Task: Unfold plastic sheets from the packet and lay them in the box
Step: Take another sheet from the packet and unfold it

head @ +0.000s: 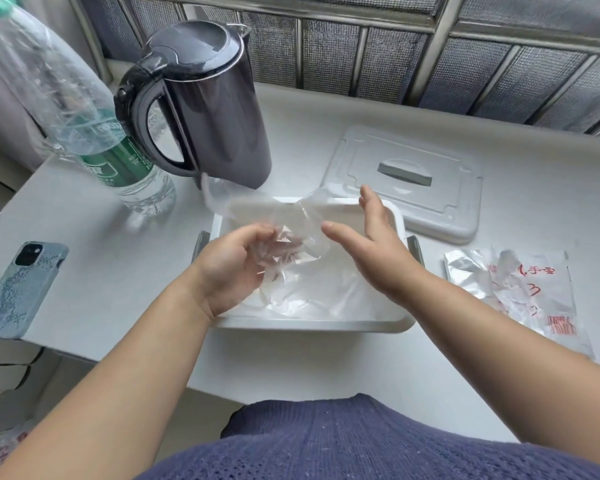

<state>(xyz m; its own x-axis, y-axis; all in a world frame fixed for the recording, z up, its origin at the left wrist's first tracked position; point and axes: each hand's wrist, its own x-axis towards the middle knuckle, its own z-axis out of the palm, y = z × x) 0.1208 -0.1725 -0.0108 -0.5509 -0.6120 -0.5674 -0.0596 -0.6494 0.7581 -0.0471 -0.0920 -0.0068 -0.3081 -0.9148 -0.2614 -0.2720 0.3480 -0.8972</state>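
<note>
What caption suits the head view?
Left hand holds a crumpled plastic sheet over the white box, right hand open beside it.

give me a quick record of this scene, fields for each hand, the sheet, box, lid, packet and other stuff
left hand: grips a crumpled clear sheet over the box
right hand: open, fingers straight, beside the sheet
box: white, open, clear plastic lying inside
lid: off, flat on the table behind the box
packet: on the table, right of the box
other: kettle, bottle, phone on the left
</note>
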